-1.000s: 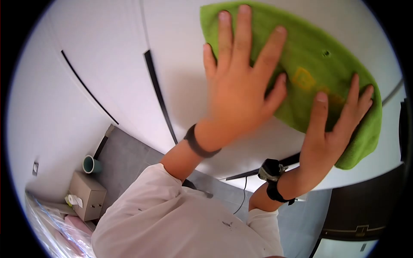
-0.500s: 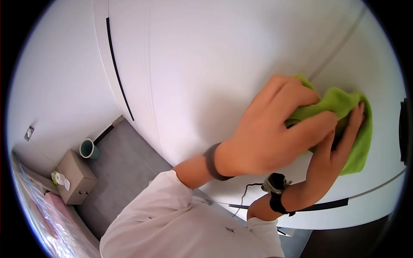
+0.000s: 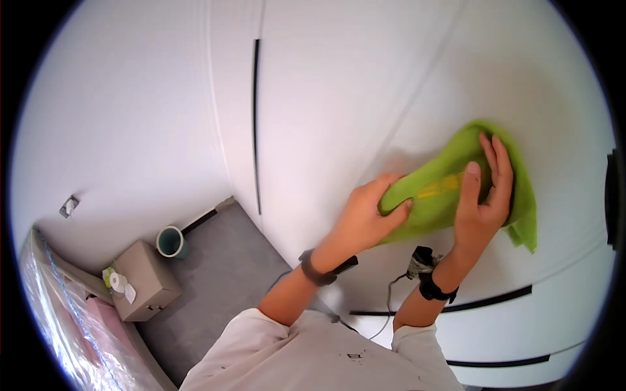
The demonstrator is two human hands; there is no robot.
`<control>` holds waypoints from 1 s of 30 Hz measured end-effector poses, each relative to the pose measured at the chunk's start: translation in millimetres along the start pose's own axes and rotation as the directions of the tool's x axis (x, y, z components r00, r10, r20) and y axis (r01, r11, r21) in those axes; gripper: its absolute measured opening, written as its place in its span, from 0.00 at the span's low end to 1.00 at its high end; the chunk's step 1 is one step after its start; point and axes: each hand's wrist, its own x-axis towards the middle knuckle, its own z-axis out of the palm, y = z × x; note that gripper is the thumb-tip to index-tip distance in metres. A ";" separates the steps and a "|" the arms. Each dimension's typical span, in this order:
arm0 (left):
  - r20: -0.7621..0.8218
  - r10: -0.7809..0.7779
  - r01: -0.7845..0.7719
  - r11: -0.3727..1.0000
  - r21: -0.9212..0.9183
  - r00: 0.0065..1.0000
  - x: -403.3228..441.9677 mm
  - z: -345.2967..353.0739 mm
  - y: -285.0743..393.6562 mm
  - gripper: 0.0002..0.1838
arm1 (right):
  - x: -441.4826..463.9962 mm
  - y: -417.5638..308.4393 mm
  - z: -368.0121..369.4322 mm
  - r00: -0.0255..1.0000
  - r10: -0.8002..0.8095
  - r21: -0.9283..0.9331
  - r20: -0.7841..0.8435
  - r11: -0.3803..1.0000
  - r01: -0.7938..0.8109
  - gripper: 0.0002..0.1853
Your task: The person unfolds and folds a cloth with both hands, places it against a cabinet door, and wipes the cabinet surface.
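Observation:
A green cloth [image 3: 430,205] with yellow marks is stretched between my two hands in front of the white cabinet fronts. At its left end, my left hand [image 3: 368,215] grips a fold, with the thumb over the near side. My right hand [image 3: 486,202] holds the other end, its thumb and fingers lying against the cloth, part of which hangs down beyond the hand. Both wrists carry dark bands; a small device with a cord [image 3: 422,262] is beside the right one.
Long black handle strips [image 3: 256,124] run along the white panels. Down at the left, a beige bedside cabinet [image 3: 147,277] bears a paper roll [image 3: 118,282]. A teal bucket [image 3: 171,242] stands on the grey floor [image 3: 215,267], near plastic-covered furniture [image 3: 65,313].
My hands have moved apart and the bunched cloth is now spread between them. My left hand has shifted left and down. The view has turned, showing more of the wall.

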 end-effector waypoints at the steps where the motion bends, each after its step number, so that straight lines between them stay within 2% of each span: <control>1: -0.001 -0.012 0.012 1.000 0.024 1.000 2.6 -14.1 -11.2 0.17 | -1.5 3.8 13.3 0.993 0.115 0.157 0.030 0.980 -0.118 0.19; 3: 0.000 -0.049 0.048 0.979 0.196 0.999 4.2 -40.5 -28.4 0.15 | -1.2 10.5 45.4 0.995 0.099 0.190 0.030 0.977 -0.103 0.17; 4: -0.003 -0.052 0.051 0.975 0.215 0.999 2.6 -54.0 -31.1 0.15 | -1.8 9.7 60.0 0.985 0.140 0.239 0.097 0.958 -0.159 0.17; 5: -0.014 -0.022 0.026 0.949 0.315 1.000 2.0 -68.5 -33.5 0.14 | -0.9 9.8 76.3 0.971 0.172 0.282 0.167 0.935 -0.214 0.17; 6: -0.025 0.011 0.000 0.911 0.412 1.000 2.6 -82.2 -36.1 0.13 | 1.8 10.4 98.0 0.971 0.170 0.298 0.167 0.930 -0.214 0.17; 7: -0.029 0.009 0.004 0.905 0.425 1.000 1.8 -95.9 -38.3 0.13 | 3.0 9.5 123.5 0.959 0.164 0.421 0.232 0.872 -0.251 0.16; 8: -0.086 -0.106 0.131 0.916 0.378 0.991 -0.7 -105.7 -41.2 0.14 | 0.0 11.3 142.8 0.944 0.153 0.533 0.291 0.793 -0.293 0.16; 9: -0.141 -0.215 0.250 0.913 0.321 0.966 -0.3 -119.4 -43.1 0.14 | -1.0 9.5 163.2 0.945 0.153 0.547 0.289 0.784 -0.294 0.16; 10: -0.150 -0.212 0.252 0.908 0.336 0.966 -0.7 -131.7 -48.6 0.14 | -2.4 8.4 183.2 0.941 0.156 0.556 0.300 0.773 -0.305 0.15; 12: -0.215 -0.324 0.374 0.888 0.267 0.921 1.1 -158.8 -67.1 0.16 | -6.5 12.6 222.9 0.951 0.129 0.600 0.280 0.750 -0.279 0.15; 14: -0.219 -0.343 0.396 0.874 0.283 0.914 2.7 -190.3 -77.3 0.17 | -10.2 5.9 251.9 0.952 0.139 0.610 0.274 0.739 -0.284 0.15; 16: -0.197 -0.359 0.404 0.863 0.302 0.912 6.7 -219.0 -83.8 0.18 | -16.5 -0.2 273.5 0.954 0.153 0.618 0.257 0.733 -0.284 0.15; 17: -0.200 -0.359 0.407 0.858 0.314 0.912 16.3 -238.0 -89.7 0.18 | -16.4 -0.9 289.9 0.975 0.123 0.612 0.183 0.762 -0.212 0.15; 18: -0.199 -0.287 0.341 0.878 0.335 0.937 25.4 -255.8 -93.6 0.17 | -15.3 -2.9 304.7 0.990 0.091 0.596 0.107 0.791 -0.137 0.15; 19: -0.192 -0.215 0.272 0.894 0.356 0.958 36.5 -271.5 -97.8 0.16 | -13.4 -2.8 319.8 0.990 0.098 0.600 0.099 0.788 -0.138 0.15; 22: -0.127 -0.242 0.272 0.896 0.350 0.962 68.3 -318.7 -102.2 0.16 | -2.7 -9.9 359.8 0.995 -0.034 0.543 -0.094 0.836 0.080 0.20; 23: -0.116 -0.268 0.292 0.886 0.361 0.957 76.0 -332.3 -106.4 0.16 | -0.3 -11.4 372.8 0.996 -0.003 0.540 -0.092 0.840 0.052 0.20; 25: -0.123 -0.144 0.176 0.937 0.303 0.982 93.4 -360.7 -119.1 0.15 | 2.9 -13.3 398.6 0.990 -0.114 0.517 -0.081 0.844 0.140 0.23; 26: -0.102 -0.079 0.109 0.933 0.344 0.992 101.7 -375.4 -123.2 0.15 | 0.0 -13.8 409.7 0.995 -0.073 0.510 -0.070 0.855 0.099 0.23; 29: 0.021 -0.142 0.122 0.908 0.401 0.990 113.0 -416.5 -142.7 0.14 | -2.8 -14.6 429.0 0.999 -0.001 0.489 0.033 0.872 -0.015 0.27; 30: 0.021 -0.230 0.211 0.922 0.325 0.973 113.7 -426.9 -146.0 0.15 | -3.0 -16.6 432.3 0.995 0.037 0.483 0.091 0.872 -0.077 0.27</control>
